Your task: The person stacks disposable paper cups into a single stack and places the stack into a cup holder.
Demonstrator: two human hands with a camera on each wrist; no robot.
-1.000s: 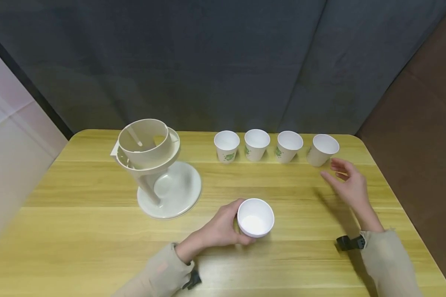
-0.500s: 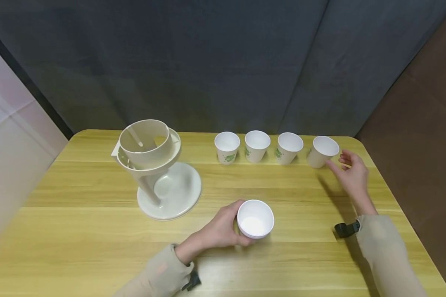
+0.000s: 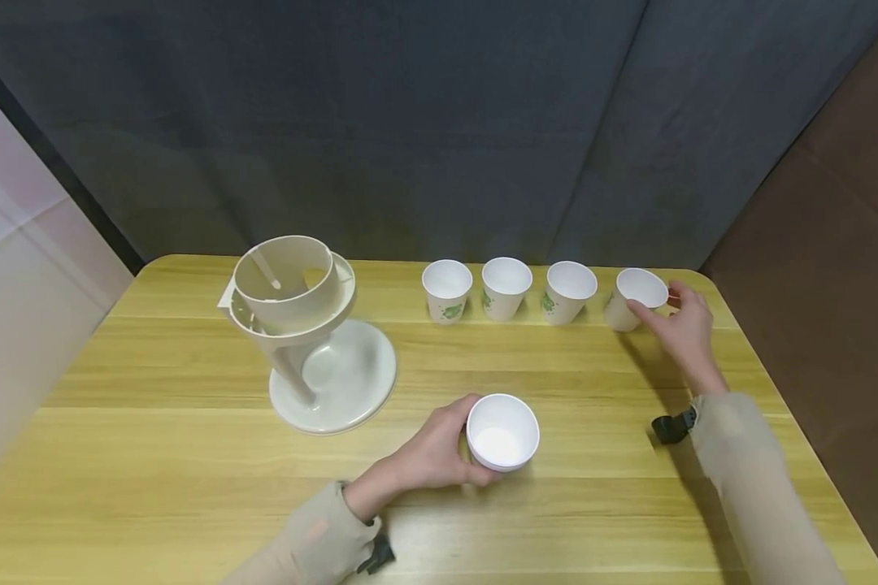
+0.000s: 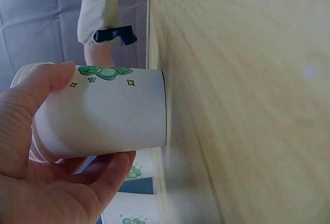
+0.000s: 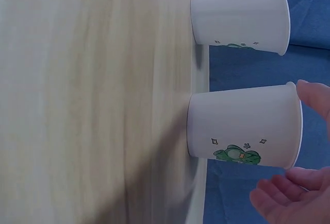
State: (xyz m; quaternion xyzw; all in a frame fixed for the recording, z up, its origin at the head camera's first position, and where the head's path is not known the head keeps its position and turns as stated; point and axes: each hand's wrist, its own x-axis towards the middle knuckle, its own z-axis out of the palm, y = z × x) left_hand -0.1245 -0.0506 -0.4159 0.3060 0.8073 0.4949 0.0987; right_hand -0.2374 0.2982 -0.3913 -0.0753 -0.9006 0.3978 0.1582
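Observation:
My left hand (image 3: pixel 435 447) grips a white paper cup (image 3: pixel 503 431) near the front middle of the table, thumb on one side and fingers on the other. More than one rim shows at its top, like nested cups, and a green print (image 4: pixel 105 72) marks its side. At the right end of the back row, my right hand (image 3: pixel 684 329) holds another paper cup (image 5: pixel 242 126) by its rim, thumb and fingertips at opposite sides. That cup stands upright on the table (image 3: pixel 578 504).
Three more paper cups stand in the row to its left: one beside it (image 3: pixel 567 294), a middle one (image 3: pixel 505 288) and a left one (image 3: pixel 448 292). A cream stand with a round holder (image 3: pixel 285 305) on a disc base (image 3: pixel 358 366) occupies the left side. Dark cloth (image 3: pixel 380 130) hangs behind.
My right hand has moved forward and left to the rightmost cup, its thumb and fingers coming to the rim. The left hand and its cup have stayed in place.

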